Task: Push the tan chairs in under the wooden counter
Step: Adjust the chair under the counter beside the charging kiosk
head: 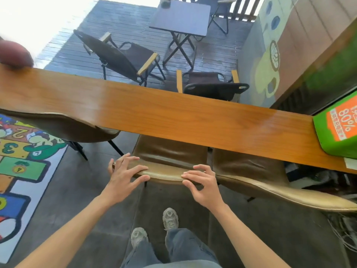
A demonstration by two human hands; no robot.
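Observation:
A long wooden counter (154, 111) crosses the view from left to right. Three tan leather chairs stand along its near side. The middle chair (168, 151) has its seat partly under the counter, and its backrest top faces me. My left hand (123, 175) rests on the left end of that backrest with fingers spread. My right hand (202, 182) rests on the right end, fingers curled loosely over the edge. The right chair (270, 182) stands beside it, its back angled outward. The left chair (63, 128) sits partly under the counter.
A colourful hopscotch rug (23, 171) lies on the floor at left. A green and orange box (340, 128) sits on the counter's right end. Cables (345, 235) lie on the floor at right. Beyond the counter, dark folding chairs (119, 57) and a small table (181, 16) stand on a deck.

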